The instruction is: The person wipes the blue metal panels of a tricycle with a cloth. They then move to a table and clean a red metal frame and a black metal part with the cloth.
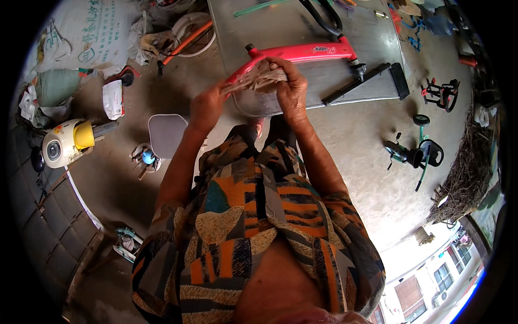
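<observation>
A red bicycle frame point(302, 52) with a black fork-like tube point(324, 20) lies across the grey metal table point(377, 46) in front of me. Over the frame's near left end, my hands stretch a thin, crumpled pale-brown rag point(259, 80). My left hand point(207, 112) is closed on its left end, close to the tip of the frame. At the other end, the fingers of my right hand point(292, 90) pinch a bunched part of it. Whether the rag is wrapped round the tube or only lies against it, I cannot tell. A black bar with a flat end piece point(359, 83) rests at the table's near right edge.
A grey-topped stool point(167, 135) stands left of me. Farther left are a white and yellow rounded machine point(60, 144) and a large white sack point(89, 32). Red-and-black parts point(442, 95) and a small green-framed wheeled thing point(426, 154) lie on the right floor, near piled sticks point(464, 181).
</observation>
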Demonstrator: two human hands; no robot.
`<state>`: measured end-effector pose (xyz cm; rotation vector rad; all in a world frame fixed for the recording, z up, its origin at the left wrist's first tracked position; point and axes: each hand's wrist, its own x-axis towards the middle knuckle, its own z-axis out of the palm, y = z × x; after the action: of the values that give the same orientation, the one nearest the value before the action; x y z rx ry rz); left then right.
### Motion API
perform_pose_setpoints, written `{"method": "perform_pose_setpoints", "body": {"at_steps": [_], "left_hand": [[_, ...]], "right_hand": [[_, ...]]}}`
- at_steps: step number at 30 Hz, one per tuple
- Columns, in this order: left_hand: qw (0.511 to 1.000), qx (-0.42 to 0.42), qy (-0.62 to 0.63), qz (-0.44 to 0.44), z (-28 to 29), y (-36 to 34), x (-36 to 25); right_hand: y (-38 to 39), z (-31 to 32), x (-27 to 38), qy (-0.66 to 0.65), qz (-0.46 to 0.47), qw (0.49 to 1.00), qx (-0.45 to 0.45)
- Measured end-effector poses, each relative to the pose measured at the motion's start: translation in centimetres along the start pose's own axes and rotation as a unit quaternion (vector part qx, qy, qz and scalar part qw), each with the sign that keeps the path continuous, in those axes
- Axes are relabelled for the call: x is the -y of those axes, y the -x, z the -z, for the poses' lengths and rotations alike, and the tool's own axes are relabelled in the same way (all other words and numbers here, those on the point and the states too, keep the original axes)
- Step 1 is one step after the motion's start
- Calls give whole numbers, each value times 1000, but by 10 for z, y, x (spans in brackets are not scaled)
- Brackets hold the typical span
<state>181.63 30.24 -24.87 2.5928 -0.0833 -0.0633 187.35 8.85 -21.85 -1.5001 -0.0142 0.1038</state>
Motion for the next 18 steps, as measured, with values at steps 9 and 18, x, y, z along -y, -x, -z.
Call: {"method": "perform_pose_setpoints", "body": {"at_steps": [9, 18], "left_hand": [[962, -19, 266, 60, -63, -36, 37], [946, -29, 295, 130, -133, -66, 61]], "right_hand": [[26, 7, -61, 320, 24, 945, 55], [46, 11, -47, -9, -241, 968, 72]]}}
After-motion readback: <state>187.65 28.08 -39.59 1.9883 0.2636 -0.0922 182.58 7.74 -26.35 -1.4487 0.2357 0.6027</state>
